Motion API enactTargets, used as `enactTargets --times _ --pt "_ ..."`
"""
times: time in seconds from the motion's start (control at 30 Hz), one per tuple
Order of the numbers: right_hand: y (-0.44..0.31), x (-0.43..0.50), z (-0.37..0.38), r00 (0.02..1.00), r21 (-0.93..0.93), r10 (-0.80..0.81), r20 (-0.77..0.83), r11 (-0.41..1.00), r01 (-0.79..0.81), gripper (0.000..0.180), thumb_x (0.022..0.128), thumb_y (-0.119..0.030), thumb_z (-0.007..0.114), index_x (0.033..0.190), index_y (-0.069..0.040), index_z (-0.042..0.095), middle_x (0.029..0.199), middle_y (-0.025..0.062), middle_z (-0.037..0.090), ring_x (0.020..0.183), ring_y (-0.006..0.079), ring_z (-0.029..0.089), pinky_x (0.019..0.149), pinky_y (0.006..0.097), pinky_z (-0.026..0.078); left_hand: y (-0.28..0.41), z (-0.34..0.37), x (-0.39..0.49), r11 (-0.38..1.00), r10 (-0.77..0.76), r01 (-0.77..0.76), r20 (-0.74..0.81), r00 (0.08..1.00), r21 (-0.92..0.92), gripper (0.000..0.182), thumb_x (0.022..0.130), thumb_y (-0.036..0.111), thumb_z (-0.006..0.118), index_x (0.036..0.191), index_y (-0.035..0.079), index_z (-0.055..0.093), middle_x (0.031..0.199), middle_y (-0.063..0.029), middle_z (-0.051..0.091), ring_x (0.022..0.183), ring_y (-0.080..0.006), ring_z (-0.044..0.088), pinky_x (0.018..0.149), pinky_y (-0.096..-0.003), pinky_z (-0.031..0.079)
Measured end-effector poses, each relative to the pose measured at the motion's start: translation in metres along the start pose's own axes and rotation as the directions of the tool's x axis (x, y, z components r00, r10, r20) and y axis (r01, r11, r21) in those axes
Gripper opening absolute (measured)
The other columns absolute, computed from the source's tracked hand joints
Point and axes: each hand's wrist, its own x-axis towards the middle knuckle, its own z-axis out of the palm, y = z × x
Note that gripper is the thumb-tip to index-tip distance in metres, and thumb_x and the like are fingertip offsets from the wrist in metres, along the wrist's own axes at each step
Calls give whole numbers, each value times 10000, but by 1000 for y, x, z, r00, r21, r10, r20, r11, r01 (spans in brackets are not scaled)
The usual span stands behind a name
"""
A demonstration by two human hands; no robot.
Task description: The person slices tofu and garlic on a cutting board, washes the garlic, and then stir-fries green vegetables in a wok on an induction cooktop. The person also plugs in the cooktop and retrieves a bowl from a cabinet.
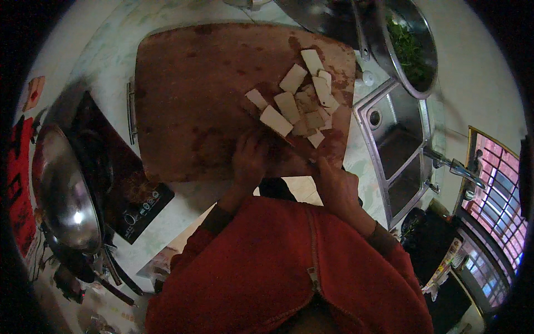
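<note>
My right hand (pixel 338 183) is closed round the handle of a kitchen knife at the lower right edge of a wooden cutting board (pixel 187 83). The dark blade (pixel 288 144) slants up and left across the board, partly lost in shadow. Beside its far side lie several flat, pale slices, perhaps tofu (pixel 276 121), some overlapping. My left hand (pixel 250 156) rests over the board's near edge, left of the blade; its fingers are dim, and I cannot tell whether they hold anything.
A double-basin steel sink (pixel 406 146) with a faucet (pixel 463 171) lies right of the board. Behind it, at the upper right, a metal bowl (pixel 431 54) holds leafy greens (pixel 404 50). To the left, a wok (pixel 69 192) stands beside a black cooktop (pixel 144 208).
</note>
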Motion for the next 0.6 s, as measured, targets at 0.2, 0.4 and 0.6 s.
enactTargets --times 0.2,0.4,0.6 --pt "-5 4 4 998 27 3 69 1000 -5 188 824 -249 518 940 -103 490 733 141 596 638 305 599 464 426 432 -4 2 -3 999 -15 14 -41 999 -31 296 647 42 558 942 19 581 1011 -157 530 964 -346 493 800 -404 456" --pt "-10 28 30 985 82 -71 -157 993 85 235 810 -241 528 1016 -129 509 840 161 594 710 338 592 511 458 438 -6 -2 -1 1000 -2 2 -69 998 -1 240 674 18 543 908 9 596 1016 -171 538 961 -354 509 796 -404 456" --pt "-3 12 16 993 82 -28 -113 996 37 191 821 -242 517 986 -144 510 700 139 592 586 314 590 459 424 435 -1 -10 2 973 -205 192 -96 974 -125 188 696 24 581 882 24 606 996 -145 550 894 -305 547 749 -377 473"
